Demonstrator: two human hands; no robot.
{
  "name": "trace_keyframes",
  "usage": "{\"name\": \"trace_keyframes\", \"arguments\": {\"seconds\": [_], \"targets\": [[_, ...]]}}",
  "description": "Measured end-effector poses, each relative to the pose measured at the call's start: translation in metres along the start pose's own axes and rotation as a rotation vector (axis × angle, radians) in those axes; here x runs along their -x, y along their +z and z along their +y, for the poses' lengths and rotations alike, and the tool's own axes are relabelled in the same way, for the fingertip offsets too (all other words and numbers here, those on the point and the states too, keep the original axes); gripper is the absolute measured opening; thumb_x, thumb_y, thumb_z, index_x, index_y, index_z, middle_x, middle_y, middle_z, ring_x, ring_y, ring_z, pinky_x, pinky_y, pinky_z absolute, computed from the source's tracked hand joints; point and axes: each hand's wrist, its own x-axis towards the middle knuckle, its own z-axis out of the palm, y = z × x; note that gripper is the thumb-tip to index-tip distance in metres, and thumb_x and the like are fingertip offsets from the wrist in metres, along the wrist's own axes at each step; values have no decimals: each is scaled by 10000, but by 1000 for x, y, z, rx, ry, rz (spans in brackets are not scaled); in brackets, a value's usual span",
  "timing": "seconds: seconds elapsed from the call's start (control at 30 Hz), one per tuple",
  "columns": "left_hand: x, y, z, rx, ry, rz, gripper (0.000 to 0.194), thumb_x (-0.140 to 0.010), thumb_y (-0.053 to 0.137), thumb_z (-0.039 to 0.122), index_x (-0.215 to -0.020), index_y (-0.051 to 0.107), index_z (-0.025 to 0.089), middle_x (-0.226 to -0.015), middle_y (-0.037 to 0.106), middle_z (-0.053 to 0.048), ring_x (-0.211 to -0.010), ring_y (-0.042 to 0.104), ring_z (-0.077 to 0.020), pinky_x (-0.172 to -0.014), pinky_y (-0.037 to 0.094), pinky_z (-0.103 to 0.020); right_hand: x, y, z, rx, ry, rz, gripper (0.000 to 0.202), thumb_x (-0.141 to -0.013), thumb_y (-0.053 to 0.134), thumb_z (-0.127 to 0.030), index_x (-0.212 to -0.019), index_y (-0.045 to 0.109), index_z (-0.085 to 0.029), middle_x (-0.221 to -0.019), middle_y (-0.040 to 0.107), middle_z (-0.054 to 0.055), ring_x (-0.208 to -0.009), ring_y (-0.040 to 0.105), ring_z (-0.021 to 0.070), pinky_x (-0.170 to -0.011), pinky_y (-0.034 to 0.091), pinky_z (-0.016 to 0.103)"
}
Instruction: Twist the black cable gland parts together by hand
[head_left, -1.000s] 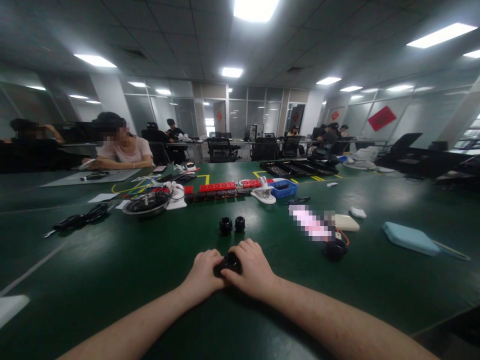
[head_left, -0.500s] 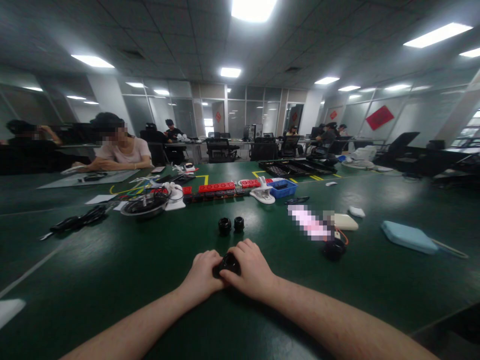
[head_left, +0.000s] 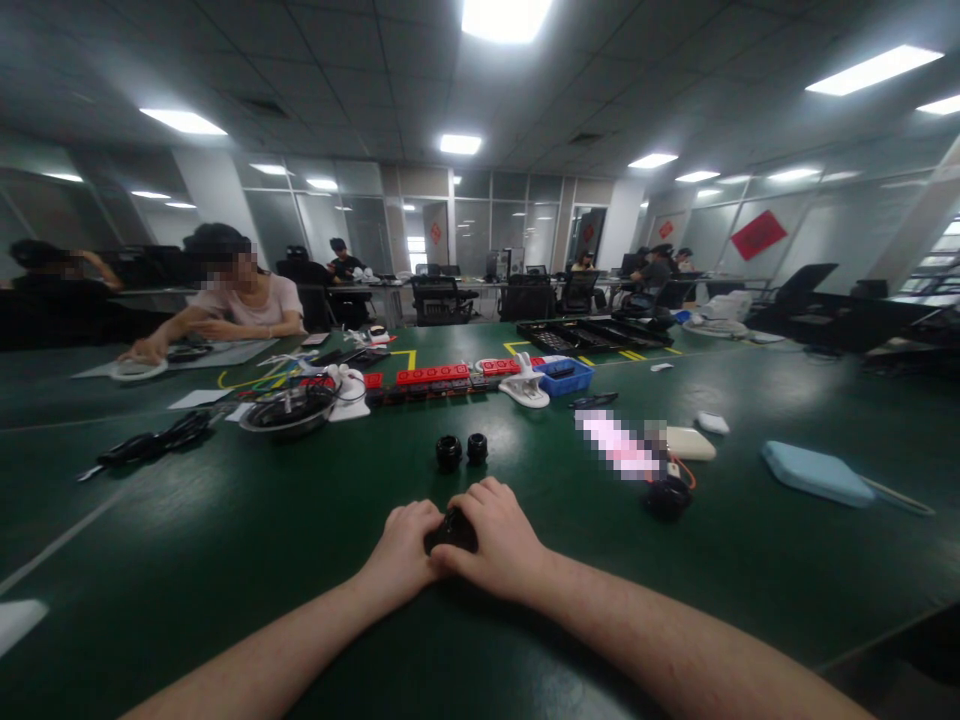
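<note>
Between my hands, low over the green table (head_left: 315, 530), is a black, shiny, round plastic fitting (head_left: 454, 530); fingers cover much of it. My left hand (head_left: 405, 545) grips its left side. My right hand (head_left: 496, 535) is wrapped round its right side, with the thumb across the near side. Just beyond my fingers, two more black ribbed fittings stand upright side by side: a larger one (head_left: 448, 453) and a smaller one (head_left: 477, 448).
Farther back lie red power strips (head_left: 433, 374), a white clamp (head_left: 527, 385), a blue tray (head_left: 566, 376) and a bowl of black cables (head_left: 289, 412). On the right are a light-blue pouch (head_left: 817, 472) and a black coil (head_left: 668, 496). A person (head_left: 244, 300) sits at the far left.
The held fitting has turned, so its round opening no longer faces me. My right thumb has shifted slightly down and left. The person at far left has reached an arm out over the table.
</note>
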Motion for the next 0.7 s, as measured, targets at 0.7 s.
{"name": "trace_keyframes", "arguments": {"seconds": [0.7], "targets": [[-4, 3, 2, -18, -53, 3, 232, -623, 575, 371, -761, 559, 186, -808, 546, -8, -769, 493, -178, -747, 375, -305, -1, 5, -5, 119, -289, 14, 383, -734, 490, -514, -868, 551, -160, -829, 574, 54, -865, 411, 205, -896, 235, 379]]}}
